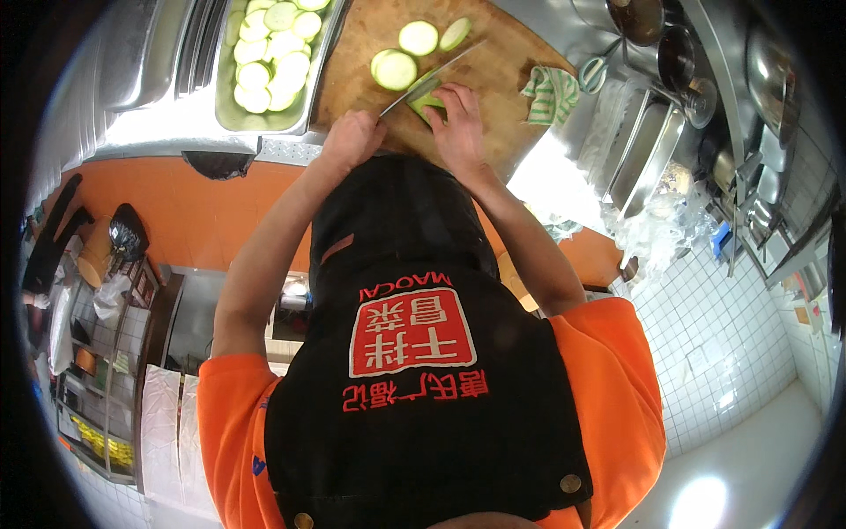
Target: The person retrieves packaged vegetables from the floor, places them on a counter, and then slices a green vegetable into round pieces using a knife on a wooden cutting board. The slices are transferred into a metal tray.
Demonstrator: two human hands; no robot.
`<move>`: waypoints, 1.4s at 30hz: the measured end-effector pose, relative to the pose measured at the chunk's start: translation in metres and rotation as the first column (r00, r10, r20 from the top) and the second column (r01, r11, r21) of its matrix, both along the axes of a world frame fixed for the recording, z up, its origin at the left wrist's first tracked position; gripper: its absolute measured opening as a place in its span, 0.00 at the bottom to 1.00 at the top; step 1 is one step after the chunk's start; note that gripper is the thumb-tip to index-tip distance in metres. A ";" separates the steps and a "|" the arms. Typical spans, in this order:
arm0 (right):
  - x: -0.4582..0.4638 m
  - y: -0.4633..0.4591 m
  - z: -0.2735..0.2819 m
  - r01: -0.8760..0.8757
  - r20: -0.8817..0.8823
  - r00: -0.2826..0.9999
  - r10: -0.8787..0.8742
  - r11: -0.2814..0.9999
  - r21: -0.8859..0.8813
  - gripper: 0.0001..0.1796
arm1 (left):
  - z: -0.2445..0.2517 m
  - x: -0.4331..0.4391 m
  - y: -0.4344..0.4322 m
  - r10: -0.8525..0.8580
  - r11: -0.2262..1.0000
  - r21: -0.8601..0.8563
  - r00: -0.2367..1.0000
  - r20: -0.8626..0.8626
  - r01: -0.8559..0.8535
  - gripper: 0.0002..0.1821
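My left hand (353, 139) is closed around the handle of a kitchen knife (449, 65). Its blade slants up and to the right across a green squash, probably a zucchini (429, 114). My right hand (459, 125) steadies that squash with bent fingertips close to the blade. Under both lies a worn wooden cutting board (505, 66). Beyond the blade rest cut rounds: a squash slice (418, 38), an overlapping pair (396, 70) and a tilted slice (456, 33). Many pale slices (281, 46) fill a metal pan (225, 122) to the left of the board.
A green-striped cloth (552, 94) lies on the board's right edge, beside scissors (593, 75). Farther right are metal trays (644, 152), clear plastic bags (661, 225) and pans (634, 20). Stacked metal containers (149, 53) stand at far left. Below the counter is an orange wall (218, 205).
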State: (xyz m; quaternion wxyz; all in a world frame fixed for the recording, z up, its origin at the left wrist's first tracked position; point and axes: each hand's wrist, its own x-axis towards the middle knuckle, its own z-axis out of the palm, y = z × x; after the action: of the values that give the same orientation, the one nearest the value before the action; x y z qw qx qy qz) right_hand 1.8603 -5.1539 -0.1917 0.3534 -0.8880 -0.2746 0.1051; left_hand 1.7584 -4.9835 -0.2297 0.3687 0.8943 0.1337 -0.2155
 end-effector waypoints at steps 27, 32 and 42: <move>0.226 0.098 -0.103 0.176 0.298 0.946 -0.129 0.975 -0.137 0.32 | 0.124 -0.073 0.038 0.600 0.228 -0.569 0.574 -0.558 -0.790 0.13; 0.245 0.119 -0.126 0.206 0.264 0.958 -0.113 0.911 -0.358 0.32 | 0.125 -0.076 0.047 0.601 0.199 -0.599 0.580 -0.550 -0.775 0.13; 0.219 0.107 -0.084 0.227 -0.108 0.966 -0.234 0.971 -0.076 0.25 | 0.121 -0.072 0.055 0.604 0.144 -0.611 0.558 -0.569 -0.779 0.14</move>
State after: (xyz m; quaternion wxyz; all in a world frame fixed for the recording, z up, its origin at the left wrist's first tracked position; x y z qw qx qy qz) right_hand 2.0793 -5.0472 -0.2756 0.3506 -0.9170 -0.1449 0.1232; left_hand 1.6864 -4.9285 -0.1091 0.7789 0.4180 0.4467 -0.1380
